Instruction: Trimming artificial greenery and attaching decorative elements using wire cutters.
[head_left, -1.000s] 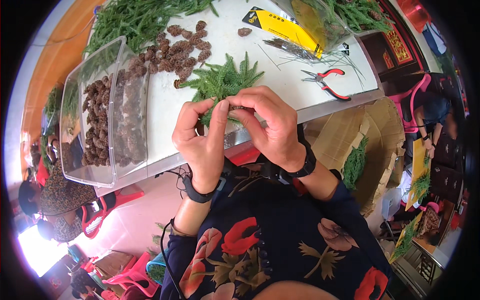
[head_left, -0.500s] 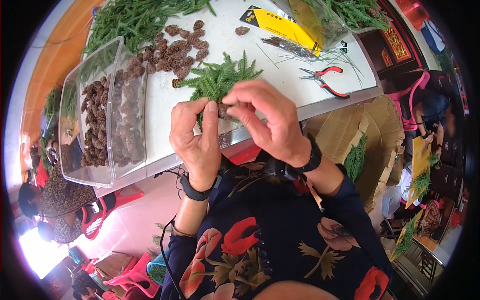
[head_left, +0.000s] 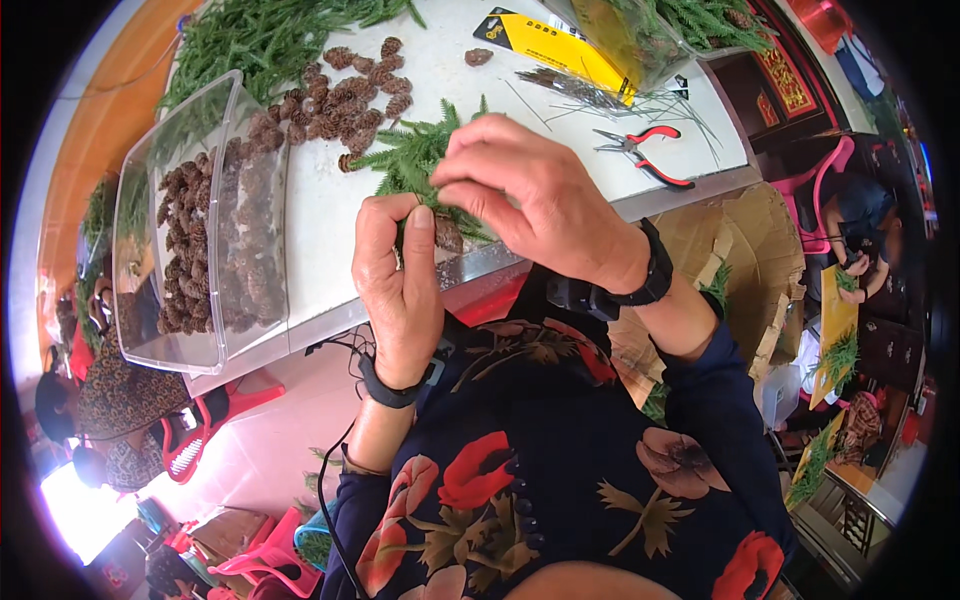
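At the table's near edge, a bunch of green pine sprigs (head_left: 413,152) is partly covered by my hands. My left hand (head_left: 398,275) pinches its base between thumb and forefinger. Just right of that pinch and over the greenery, my right hand (head_left: 545,200) has its fingers curled and closed. What its fingertips hold, if anything, is too small or hidden to make out. A brown pine cone (head_left: 448,236) shows below the right fingers, beside the left thumb.
Loose pine cones (head_left: 345,105) lie beyond my hands. Left stands a clear plastic box (head_left: 225,345) of cones. Rightward are red-handled pliers (head_left: 645,155), thin wires (head_left: 575,88) and a yellow-black package (head_left: 560,48). Cardboard (head_left: 740,235) sits below the table edge; other people work farther right.
My right hand has shifted slightly up and turned, now covering more of the greenery. The left hand keeps its pinch. The whole view has shifted a little.
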